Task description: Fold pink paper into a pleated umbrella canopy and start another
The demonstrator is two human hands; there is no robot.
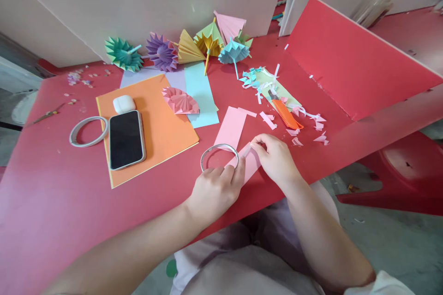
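My left hand is curled at a thin ring-shaped roll of tape, hiding its lower part. Its index finger presses down on a pink paper piece near the table's front edge. A paler strip seems to run along that paper's upper edge. With thumb and index finger pinched, my right hand grips the paper's far end; whether it also holds the strip's end I cannot tell. Just beyond lies another pink paper strip. An orange utility knife rests among paper scraps.
Folded paper umbrellas line the back wall. A pink pleated fan lies over orange paper and blue paper. Left are a phone, a white earbud case and a second tape roll. A red board leans at right.
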